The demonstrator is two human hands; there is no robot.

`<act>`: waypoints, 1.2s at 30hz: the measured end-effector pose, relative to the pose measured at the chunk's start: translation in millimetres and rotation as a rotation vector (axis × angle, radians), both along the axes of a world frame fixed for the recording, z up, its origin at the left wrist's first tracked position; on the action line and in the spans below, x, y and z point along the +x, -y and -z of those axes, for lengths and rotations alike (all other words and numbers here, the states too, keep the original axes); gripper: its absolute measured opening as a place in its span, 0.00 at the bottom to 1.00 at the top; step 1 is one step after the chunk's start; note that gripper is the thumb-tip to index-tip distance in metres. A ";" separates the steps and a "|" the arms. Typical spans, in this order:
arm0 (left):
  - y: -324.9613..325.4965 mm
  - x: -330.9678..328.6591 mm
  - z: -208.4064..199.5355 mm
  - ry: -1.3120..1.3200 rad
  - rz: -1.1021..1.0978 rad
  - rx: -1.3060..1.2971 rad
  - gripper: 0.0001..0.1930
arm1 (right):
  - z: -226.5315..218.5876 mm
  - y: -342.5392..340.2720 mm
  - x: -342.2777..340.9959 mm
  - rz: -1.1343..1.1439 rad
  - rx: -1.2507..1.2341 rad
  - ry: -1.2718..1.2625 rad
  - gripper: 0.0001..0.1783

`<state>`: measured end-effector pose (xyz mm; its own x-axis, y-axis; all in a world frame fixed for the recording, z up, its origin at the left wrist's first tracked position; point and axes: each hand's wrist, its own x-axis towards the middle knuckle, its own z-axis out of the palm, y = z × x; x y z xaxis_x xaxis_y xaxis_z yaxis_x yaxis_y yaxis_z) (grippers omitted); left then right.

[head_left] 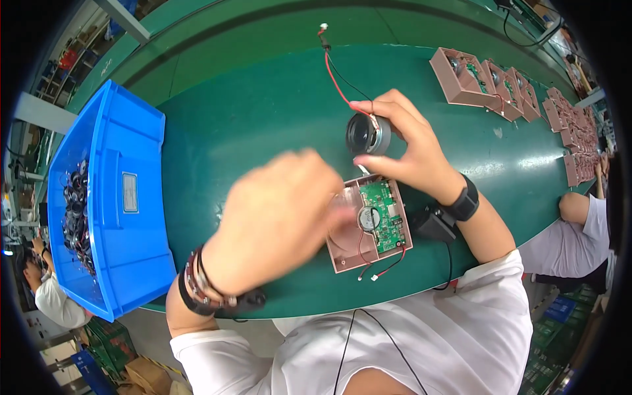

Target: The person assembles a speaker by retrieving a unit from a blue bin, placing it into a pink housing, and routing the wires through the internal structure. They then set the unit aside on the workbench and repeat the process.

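My right hand grips a round black-and-silver speaker between thumb and fingers, above the green workbench. From the speaker, a red and black wire lead stretches away to a small white connector. Nearer me lies a pink open case holding a green circuit board and a round silver part; two short leads with white plugs hang over its near edge. My left hand hovers at the case's left side, its fingers smeared by motion; whether it holds anything is unclear.
A blue bin at the left contains several black speakers. More pink cases line the far right, continuing in stacks. A black object with a cable sits beside my right wrist. Other people sit at both sides.
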<state>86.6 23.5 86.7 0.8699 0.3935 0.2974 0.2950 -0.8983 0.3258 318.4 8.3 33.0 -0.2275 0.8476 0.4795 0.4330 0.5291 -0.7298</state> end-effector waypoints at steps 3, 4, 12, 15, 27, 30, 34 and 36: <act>-2.7 -0.7 10.6 0.149 -0.160 -0.076 0.19 | -4.7 15.2 -12.2 -0.096 -0.034 -0.059 0.38; -1.0 0.5 13.1 0.209 -0.130 -0.116 0.21 | -5.7 21.2 -15.1 -0.156 -0.041 -0.068 0.38; 24.2 -8.8 21.7 0.130 -0.180 -0.296 0.31 | -25.1 40.1 -25.0 -0.209 0.005 0.263 0.34; 24.9 -13.1 25.3 0.162 -0.193 -0.300 0.31 | -22.7 41.9 -33.3 -0.192 0.019 0.265 0.32; 35.9 -26.8 45.3 0.285 -0.210 -0.329 0.36 | -11.1 38.9 -24.2 -0.232 0.035 0.129 0.27; 41.7 -29.6 52.5 0.238 -0.237 -0.407 0.36 | -9.8 36.3 -16.8 -0.218 -0.011 0.241 0.27; 44.3 -31.7 63.9 0.187 -0.151 -0.454 0.33 | -6.6 39.4 -21.9 -0.168 -0.028 0.355 0.26; 44.8 -31.5 71.8 0.237 -0.127 -0.585 0.30 | -4.3 42.6 -27.0 -0.147 0.009 0.428 0.26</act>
<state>55.1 -21.3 14.9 0.7432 0.6441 0.1809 0.2470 -0.5154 0.8206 291.3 -34.3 37.3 -0.5241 0.7878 0.3235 0.6146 0.6128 -0.4967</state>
